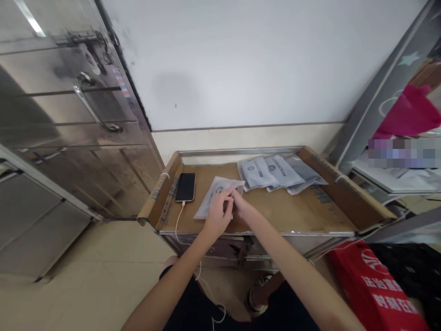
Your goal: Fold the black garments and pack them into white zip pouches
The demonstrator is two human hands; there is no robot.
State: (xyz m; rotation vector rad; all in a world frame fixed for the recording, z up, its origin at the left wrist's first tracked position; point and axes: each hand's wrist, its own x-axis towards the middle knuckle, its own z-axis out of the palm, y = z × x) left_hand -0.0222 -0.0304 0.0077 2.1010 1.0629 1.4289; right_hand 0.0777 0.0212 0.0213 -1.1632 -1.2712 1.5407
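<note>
A grey plastic pouch [213, 195] lies on a cardboard-lined metal tray table [296, 211]. My left hand [216, 215] rests on the pouch with fingers curled, pinching near its right edge. My right hand [240, 204] meets it there, fingers pinched on the same edge of the pouch. A fan of similar grey printed pouches [275, 174] lies at the back right of the table.
A black phone [185, 186] with a white cable [179, 220] lies at the left of the table. A steel cabinet door [69, 115] stands to the left, a white wall behind. A red bag [375, 285] sits at the lower right, shelving with a pink bag [409, 112] beyond.
</note>
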